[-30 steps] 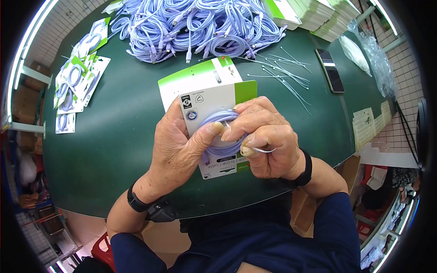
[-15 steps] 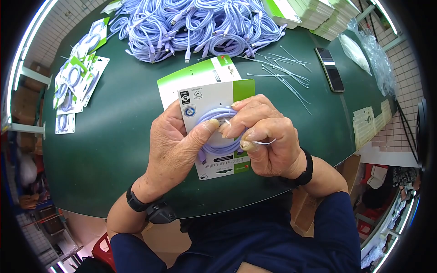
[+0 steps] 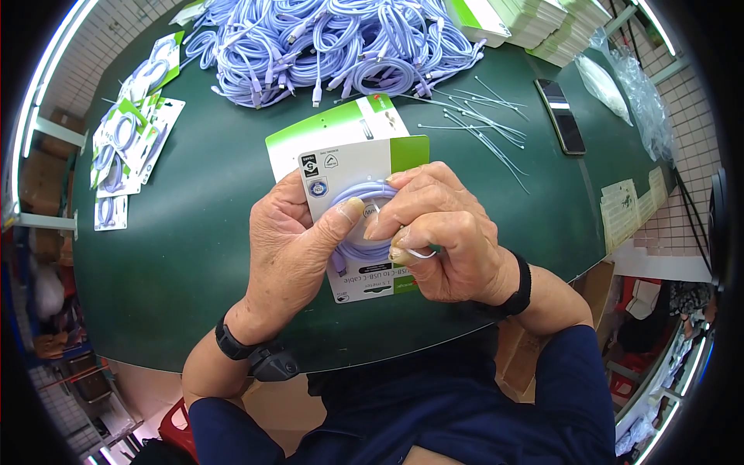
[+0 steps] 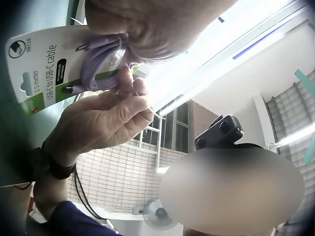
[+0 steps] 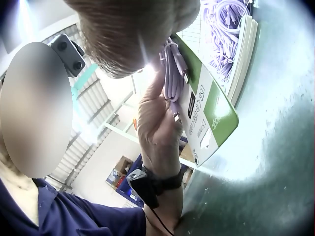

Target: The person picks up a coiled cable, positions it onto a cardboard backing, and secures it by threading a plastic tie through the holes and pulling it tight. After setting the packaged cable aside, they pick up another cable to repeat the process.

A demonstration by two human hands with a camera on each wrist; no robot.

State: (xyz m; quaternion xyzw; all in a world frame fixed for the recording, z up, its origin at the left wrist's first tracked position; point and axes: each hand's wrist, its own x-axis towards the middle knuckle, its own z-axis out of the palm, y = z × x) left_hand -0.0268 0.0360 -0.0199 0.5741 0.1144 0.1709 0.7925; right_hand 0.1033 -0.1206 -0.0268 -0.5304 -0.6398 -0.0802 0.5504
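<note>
My left hand [image 3: 288,240] grips a white and green packaging card [image 3: 356,160] by its left side, thumb pressed over a coiled lilac USB-C cable [image 3: 364,251] that lies against the card. On the coil's other side is my right hand [image 3: 457,240], its thumb and curled index finger pinching a thin white cable tie [image 3: 423,254]. The tie's tail sticks out past the fingertips in the left wrist view. The right wrist view shows the cable's connectors [image 5: 176,117] hanging beside the printed text. Behind the held card, a stack of similar cards [image 3: 310,139] lies on the table.
Loose cable ties [image 3: 484,132] and a phone [image 3: 559,116] lie to the right on the green table [image 3: 194,271]. A large heap of lilac cables [image 3: 333,46] fills the back, with stacked cards [image 3: 542,27] beside it. Several carded cables [image 3: 124,136] lie at the left.
Both hands and the card have shifted slightly left. The right hand has moved in closer over the coil with the tie, whose tail shows less, and more of the card's print appears inside the coil.
</note>
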